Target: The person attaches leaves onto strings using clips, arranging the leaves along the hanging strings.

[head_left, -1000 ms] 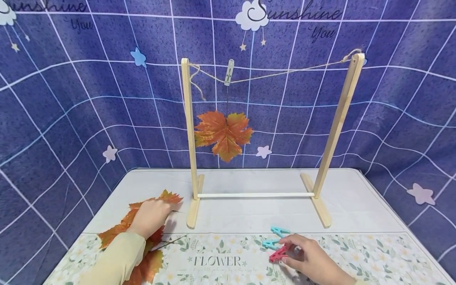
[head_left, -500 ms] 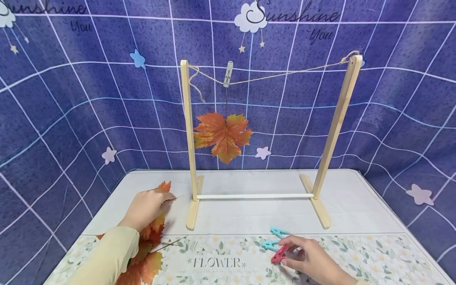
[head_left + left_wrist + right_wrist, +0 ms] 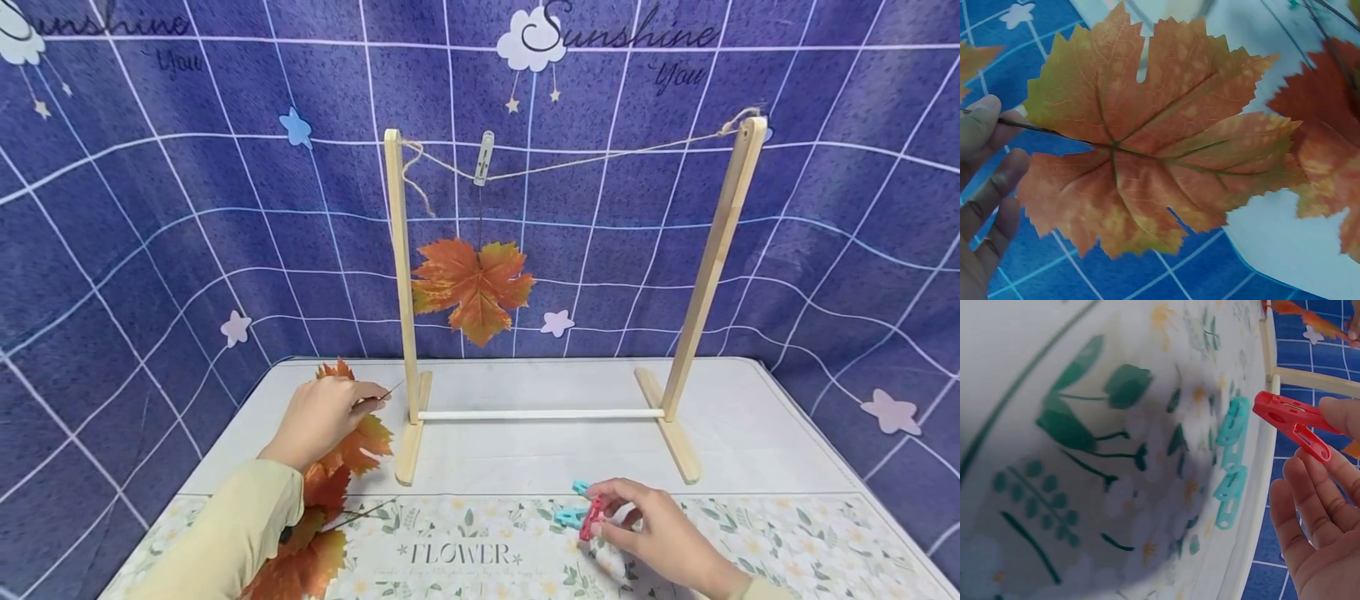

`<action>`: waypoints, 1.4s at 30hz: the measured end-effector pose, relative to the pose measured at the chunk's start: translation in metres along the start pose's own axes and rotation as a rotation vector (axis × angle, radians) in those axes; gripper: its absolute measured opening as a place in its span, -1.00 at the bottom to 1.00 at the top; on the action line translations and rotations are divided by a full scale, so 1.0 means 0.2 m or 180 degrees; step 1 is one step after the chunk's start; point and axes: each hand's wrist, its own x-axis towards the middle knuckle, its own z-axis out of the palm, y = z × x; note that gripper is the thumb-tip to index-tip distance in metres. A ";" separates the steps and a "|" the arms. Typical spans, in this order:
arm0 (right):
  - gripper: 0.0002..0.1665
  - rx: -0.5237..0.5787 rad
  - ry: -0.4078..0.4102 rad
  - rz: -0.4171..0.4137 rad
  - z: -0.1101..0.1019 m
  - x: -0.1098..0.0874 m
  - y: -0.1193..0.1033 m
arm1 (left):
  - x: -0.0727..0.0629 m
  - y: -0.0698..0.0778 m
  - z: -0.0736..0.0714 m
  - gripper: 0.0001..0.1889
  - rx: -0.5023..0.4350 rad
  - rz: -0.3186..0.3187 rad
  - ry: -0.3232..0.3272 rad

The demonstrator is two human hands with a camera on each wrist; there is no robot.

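By its thin dark stem, an orange maple leaf (image 3: 1147,137) is pinched between the thumb and fingers of my left hand (image 3: 318,421). More orange leaves (image 3: 307,558) lie on the table below that forearm. My right hand (image 3: 652,529) holds a red clothespin (image 3: 1291,419) by its handles, just above the table. Two turquoise clothespins (image 3: 1232,434) lie on the cloth beside it. Another maple leaf (image 3: 476,287) hangs by its stem from a grey clothespin (image 3: 484,158) on the twine (image 3: 600,154).
A wooden frame (image 3: 708,267) with two posts and a white crossbar (image 3: 540,414) stands on the table (image 3: 525,454). The twine sags between the post tops. A blue gridded curtain (image 3: 150,250) surrounds the back and sides. The table's front carries a floral print.
My left hand has drawn a leaf up and away from the pile by its stem. My right hand has lifted the red clothespin slightly and turned it more upright.
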 end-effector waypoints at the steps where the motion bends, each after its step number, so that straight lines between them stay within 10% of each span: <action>1: -0.57 -0.0032 0.0033 -0.0026 0.00 0.00 0.00 | 0.01 0.01 -0.01 -0.88 -0.0005 -0.0006 0.0001; 21: -0.68 -0.0248 0.0325 -0.0244 -0.19 0.13 -0.14 | 0.17 0.20 -0.17 -0.89 -0.1288 -0.0732 -0.0111; 42: -0.72 -0.0392 0.0581 -0.0360 -0.44 0.26 -0.31 | 0.33 0.42 -0.19 -0.89 -0.2217 -0.0600 -0.0125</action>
